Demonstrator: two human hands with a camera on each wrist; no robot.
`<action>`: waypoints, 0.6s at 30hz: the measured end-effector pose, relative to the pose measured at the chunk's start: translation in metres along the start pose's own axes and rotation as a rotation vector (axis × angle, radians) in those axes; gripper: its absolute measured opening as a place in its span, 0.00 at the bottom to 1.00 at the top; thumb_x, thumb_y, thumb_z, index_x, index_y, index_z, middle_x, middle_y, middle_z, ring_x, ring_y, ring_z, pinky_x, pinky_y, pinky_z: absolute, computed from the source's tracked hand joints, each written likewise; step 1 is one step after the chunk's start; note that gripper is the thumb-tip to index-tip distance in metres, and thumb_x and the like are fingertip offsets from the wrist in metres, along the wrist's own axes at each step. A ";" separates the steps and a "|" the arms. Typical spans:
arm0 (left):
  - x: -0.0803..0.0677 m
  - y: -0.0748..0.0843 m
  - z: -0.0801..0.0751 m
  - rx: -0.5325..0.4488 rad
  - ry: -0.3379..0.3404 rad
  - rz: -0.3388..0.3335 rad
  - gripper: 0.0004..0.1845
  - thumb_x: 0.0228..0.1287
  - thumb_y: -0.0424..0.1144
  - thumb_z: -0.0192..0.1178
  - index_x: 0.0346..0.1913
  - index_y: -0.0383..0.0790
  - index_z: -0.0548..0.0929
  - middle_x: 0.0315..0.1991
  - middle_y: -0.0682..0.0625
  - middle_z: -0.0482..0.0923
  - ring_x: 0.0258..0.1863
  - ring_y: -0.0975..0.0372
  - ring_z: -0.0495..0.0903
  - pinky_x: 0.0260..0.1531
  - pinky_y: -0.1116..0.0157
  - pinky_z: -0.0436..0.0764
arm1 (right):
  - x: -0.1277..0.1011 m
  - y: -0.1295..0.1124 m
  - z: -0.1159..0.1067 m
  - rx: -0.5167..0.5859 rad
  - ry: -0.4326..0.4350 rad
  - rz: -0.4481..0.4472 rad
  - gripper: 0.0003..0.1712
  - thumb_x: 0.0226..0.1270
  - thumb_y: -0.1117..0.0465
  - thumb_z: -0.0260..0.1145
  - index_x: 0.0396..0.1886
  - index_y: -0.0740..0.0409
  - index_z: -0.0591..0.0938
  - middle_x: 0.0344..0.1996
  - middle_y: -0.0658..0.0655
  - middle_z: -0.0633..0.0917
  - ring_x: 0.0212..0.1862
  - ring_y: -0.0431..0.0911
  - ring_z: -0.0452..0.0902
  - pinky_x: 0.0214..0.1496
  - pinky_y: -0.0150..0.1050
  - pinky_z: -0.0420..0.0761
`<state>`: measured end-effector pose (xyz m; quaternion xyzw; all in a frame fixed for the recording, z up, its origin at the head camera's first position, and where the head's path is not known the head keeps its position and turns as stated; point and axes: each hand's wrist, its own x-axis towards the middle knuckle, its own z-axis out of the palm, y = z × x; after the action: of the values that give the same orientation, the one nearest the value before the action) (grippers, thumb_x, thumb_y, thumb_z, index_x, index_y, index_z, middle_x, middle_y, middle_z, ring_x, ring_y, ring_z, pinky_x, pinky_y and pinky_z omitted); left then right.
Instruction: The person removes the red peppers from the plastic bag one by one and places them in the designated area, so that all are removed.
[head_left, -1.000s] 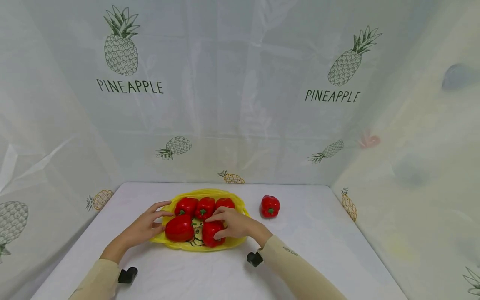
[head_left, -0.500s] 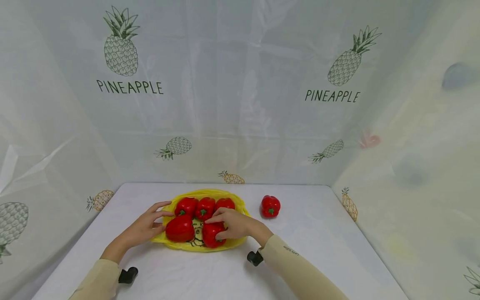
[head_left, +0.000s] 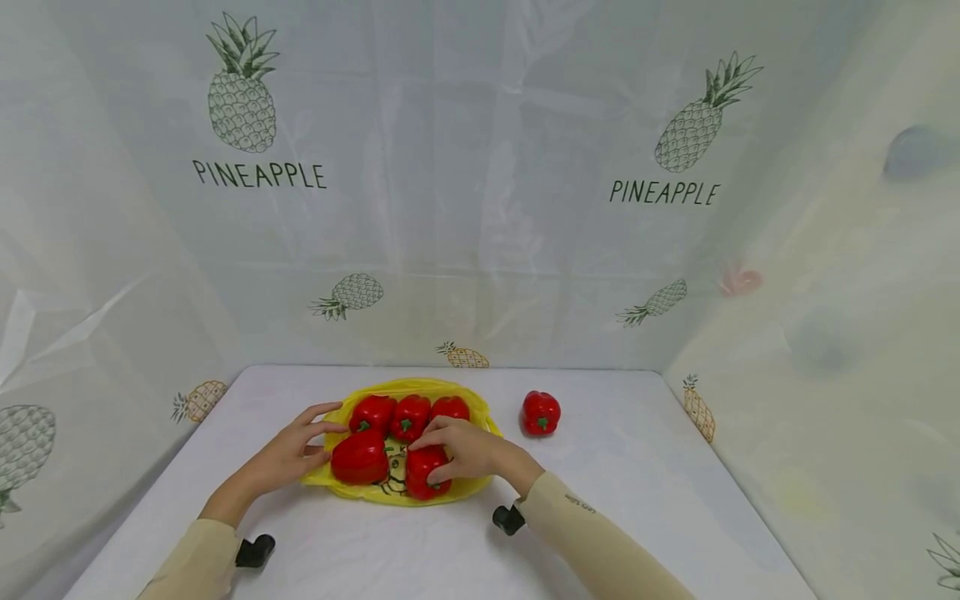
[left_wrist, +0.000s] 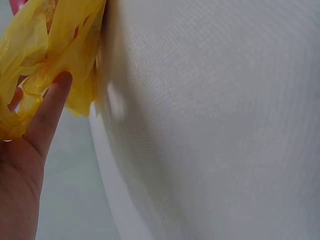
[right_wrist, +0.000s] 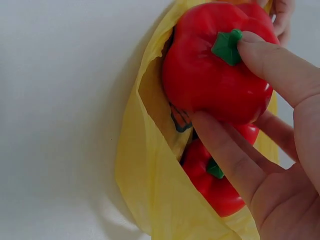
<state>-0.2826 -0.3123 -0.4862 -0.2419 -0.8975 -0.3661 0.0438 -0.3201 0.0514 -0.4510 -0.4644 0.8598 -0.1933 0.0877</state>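
Observation:
In the head view, my right hand [head_left: 468,447] grips a red bell pepper [head_left: 422,475] at the front right inside a yellow plastic bag [head_left: 390,497]. In the right wrist view, the thumb lies by the green stem of this bell pepper [right_wrist: 210,75], with the other fingers around its side. My left hand [head_left: 285,450] is at the bag's left edge, fingers spread and loosely bent. Its thumb touches the yellow plastic [left_wrist: 75,45] in the left wrist view. A large red bell pepper [head_left: 358,457] lies beside that hand in the bag.
Inside the bag's far side sit three more red bell peppers, among them the middle one [head_left: 410,417]. One red bell pepper [head_left: 541,413] stands on the white table [head_left: 615,483], right of the bag. Pineapple-printed sheeting [head_left: 465,217] hangs behind and at both sides.
The gripped bell pepper has shifted very slightly toward the table's front and right within the bag. My left hand and the other bell peppers look unchanged.

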 end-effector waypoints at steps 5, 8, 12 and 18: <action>0.000 0.001 0.001 0.002 0.001 -0.010 0.20 0.69 0.24 0.66 0.62 0.36 0.85 0.80 0.34 0.58 0.71 0.32 0.69 0.52 0.57 0.90 | -0.001 -0.001 0.001 -0.025 0.009 -0.001 0.30 0.69 0.51 0.77 0.70 0.42 0.83 0.65 0.47 0.81 0.67 0.40 0.72 0.61 0.27 0.81; 0.000 0.002 0.001 -0.001 0.001 -0.022 0.20 0.68 0.24 0.66 0.62 0.36 0.85 0.79 0.34 0.58 0.72 0.32 0.68 0.53 0.56 0.90 | -0.003 -0.004 0.000 -0.034 0.011 0.017 0.29 0.69 0.51 0.77 0.69 0.42 0.83 0.64 0.47 0.81 0.66 0.40 0.73 0.60 0.27 0.82; 0.000 0.001 0.001 0.008 -0.007 -0.037 0.20 0.68 0.24 0.65 0.62 0.36 0.84 0.80 0.35 0.57 0.72 0.32 0.68 0.54 0.55 0.89 | -0.008 -0.008 -0.004 -0.047 0.023 0.034 0.29 0.69 0.51 0.77 0.69 0.43 0.84 0.64 0.47 0.81 0.65 0.40 0.73 0.60 0.27 0.82; 0.001 0.001 0.002 0.011 -0.011 -0.040 0.21 0.68 0.24 0.65 0.63 0.36 0.84 0.80 0.35 0.56 0.73 0.32 0.68 0.54 0.55 0.89 | -0.018 -0.007 -0.017 -0.040 0.061 0.040 0.29 0.69 0.51 0.77 0.69 0.42 0.84 0.64 0.46 0.82 0.67 0.41 0.74 0.62 0.29 0.83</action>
<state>-0.2824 -0.3102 -0.4863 -0.2254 -0.9045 -0.3607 0.0328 -0.3102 0.0672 -0.4334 -0.4429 0.8748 -0.1882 0.0560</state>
